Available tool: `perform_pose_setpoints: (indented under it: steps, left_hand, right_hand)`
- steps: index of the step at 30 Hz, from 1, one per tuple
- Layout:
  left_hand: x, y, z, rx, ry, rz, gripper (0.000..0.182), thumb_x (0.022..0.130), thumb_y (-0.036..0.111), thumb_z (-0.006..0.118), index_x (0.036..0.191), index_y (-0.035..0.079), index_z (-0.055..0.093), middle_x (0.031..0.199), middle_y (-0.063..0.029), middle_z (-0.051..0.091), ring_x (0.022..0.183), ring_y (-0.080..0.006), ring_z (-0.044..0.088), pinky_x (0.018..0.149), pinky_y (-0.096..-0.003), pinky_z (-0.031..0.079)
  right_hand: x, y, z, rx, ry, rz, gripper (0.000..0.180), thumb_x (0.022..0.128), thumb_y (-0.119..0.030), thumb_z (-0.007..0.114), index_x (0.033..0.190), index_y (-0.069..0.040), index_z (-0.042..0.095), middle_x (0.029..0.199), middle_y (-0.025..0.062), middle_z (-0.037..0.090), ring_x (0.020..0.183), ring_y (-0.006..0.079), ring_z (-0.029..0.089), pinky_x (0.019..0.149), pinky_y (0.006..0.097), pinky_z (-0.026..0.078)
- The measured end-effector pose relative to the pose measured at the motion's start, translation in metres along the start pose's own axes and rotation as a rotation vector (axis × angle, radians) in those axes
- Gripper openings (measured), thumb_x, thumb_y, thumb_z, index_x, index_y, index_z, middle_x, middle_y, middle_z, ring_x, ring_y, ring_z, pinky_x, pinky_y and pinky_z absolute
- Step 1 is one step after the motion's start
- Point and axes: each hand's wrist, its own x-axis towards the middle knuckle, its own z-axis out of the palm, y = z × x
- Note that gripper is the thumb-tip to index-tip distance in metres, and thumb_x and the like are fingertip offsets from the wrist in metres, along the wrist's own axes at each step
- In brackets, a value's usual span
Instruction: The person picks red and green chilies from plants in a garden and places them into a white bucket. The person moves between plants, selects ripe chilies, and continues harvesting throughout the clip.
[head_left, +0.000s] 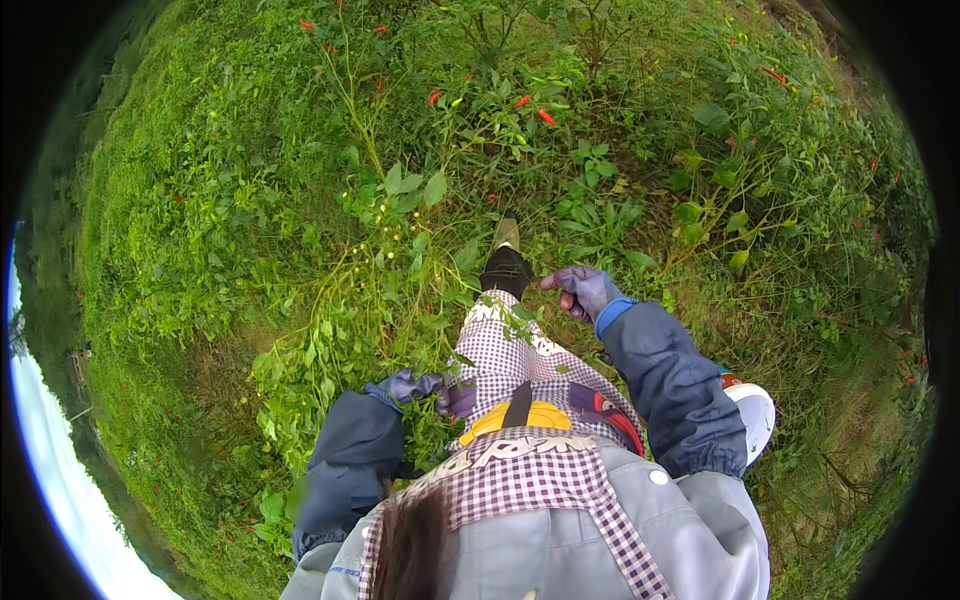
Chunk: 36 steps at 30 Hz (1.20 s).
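My right hand (581, 292), in a purple glove with a blue cuff, is raised beside my black boot (505, 271), its fingers curled; whether it holds anything is unclear. My left hand (412, 386), gloved too, is low among the leaves of a chili pepper plant (322, 360), against my checked apron (491, 349). Foliage partly hides its fingers, so its grip cannot be told. Red chili peppers (546, 117) hang with green ones on a plant ahead of my boot. Small pale round fruits (396, 234) show on stems left of the boot.
A white container (754, 420) with a coloured side is partly hidden behind my right sleeve. Dense green plants (187, 195) surround me, with more red chilies at the right (772, 75). Leafy stems cross in front of my apron and leg.
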Motion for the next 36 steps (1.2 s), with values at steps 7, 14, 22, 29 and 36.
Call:
perform_pose_setpoints:
  steps: [7, 14, 22, 29, 36]
  left_hand:
    - [0.008, -0.026, -0.022, 0.231, -0.134, 0.302, 0.019, 0.086, 0.018, 0.064, 0.096, 0.001, 0.065, 0.123, -0.0150, 0.055, 0.111, -0.0283, 0.052, 0.101, -0.0431, 0.032]
    - [0.013, -0.016, 0.008, 0.151, 0.149, 0.001, 0.021, 0.085, 0.015, 0.064, 0.101, 0.002, 0.064, 0.123, -0.0145, 0.055, 0.109, -0.0274, 0.053, 0.099, -0.0424, 0.033]
    - [0.014, -0.007, 0.018, 0.168, 0.250, -0.037, 0.025, 0.084, 0.011, 0.065, 0.107, 0.002, 0.062, 0.123, -0.0140, 0.055, 0.108, -0.0265, 0.054, 0.098, -0.0417, 0.034]
    - [0.020, 0.002, 0.037, 0.179, 0.352, -0.054, 0.030, 0.084, 0.008, 0.066, 0.112, 0.002, 0.060, 0.123, -0.0135, 0.055, 0.106, -0.0256, 0.054, 0.096, -0.0411, 0.036]
    - [0.007, 0.003, 0.057, 0.195, 0.431, -0.130, 0.058, 0.082, 0.023, 0.063, 0.130, -0.002, 0.041, 0.132, -0.0164, 0.046, 0.110, -0.0252, 0.051, 0.095, -0.0363, 0.038]
  right_hand:
    - [-0.012, 0.021, 0.022, 0.496, -0.341, 0.244, 0.061, 0.090, -0.053, 0.049, 0.112, 0.003, 0.056, 0.073, 0.0084, 0.065, 0.034, 0.0063, 0.035, 0.030, 0.0220, 0.025]
    - [-0.001, 0.018, 0.034, 0.666, -0.769, 0.314, 0.073, 0.084, -0.057, 0.055, 0.127, 0.000, 0.045, 0.069, 0.0004, 0.058, 0.035, 0.0056, 0.035, 0.030, 0.0211, 0.024]
    - [-0.021, -0.001, 0.042, 0.472, -0.525, 0.008, 0.046, 0.089, -0.025, 0.059, 0.127, -0.001, 0.047, 0.077, 0.0023, 0.065, 0.049, 0.0070, 0.052, 0.042, 0.0187, 0.039]
    - [-0.039, 0.019, 0.061, 0.261, -0.183, -0.537, 0.028, 0.085, 0.007, 0.051, 0.113, 0.002, 0.050, 0.091, 0.0111, 0.064, 0.071, 0.0157, 0.065, 0.058, 0.0243, 0.054]
    - [-0.087, 0.007, 0.048, 0.104, -0.082, -0.727, 0.034, 0.093, -0.026, 0.056, 0.109, 0.004, 0.054, 0.078, 0.0093, 0.062, 0.070, 0.0122, 0.064, 0.057, 0.0231, 0.053]
